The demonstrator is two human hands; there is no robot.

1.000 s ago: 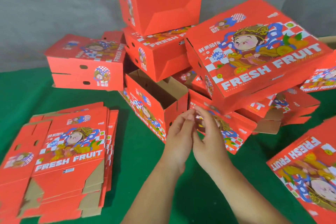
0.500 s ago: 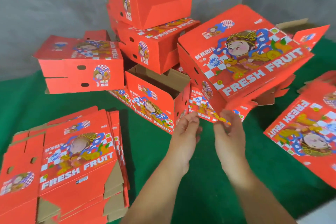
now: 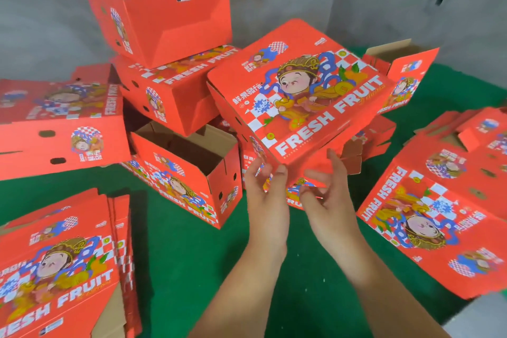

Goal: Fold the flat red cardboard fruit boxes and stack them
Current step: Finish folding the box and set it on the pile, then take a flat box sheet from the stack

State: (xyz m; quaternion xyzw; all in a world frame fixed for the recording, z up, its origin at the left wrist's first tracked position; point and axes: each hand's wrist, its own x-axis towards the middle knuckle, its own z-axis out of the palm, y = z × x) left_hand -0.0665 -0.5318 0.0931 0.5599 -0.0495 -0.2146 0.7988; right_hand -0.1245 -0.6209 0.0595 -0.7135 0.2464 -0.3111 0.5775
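A folded red "FRESH FRUIT" box point(image 3: 296, 96) lies tilted on top of other boxes in the middle. My left hand point(image 3: 267, 197) is at its near lower corner, fingertips touching the edge. My right hand point(image 3: 329, 195) is just to the right, fingers spread and relaxed, with the index finger raised against the box's front side. Neither hand grips anything. A stack of flat red boxes point(image 3: 55, 269) lies at the lower left. Two folded boxes point(image 3: 164, 25) are stacked at the back.
An open-topped box point(image 3: 186, 170) stands left of my hands. Another folded box point(image 3: 55, 129) sits at the far left, and one lies face up at the right point(image 3: 439, 214). Green cloth point(image 3: 192, 269) covers the table. A grey wall stands behind.
My fingers have let go of the flap they pinched under the tilted box. Both hands have risen to its front edge and spread apart.
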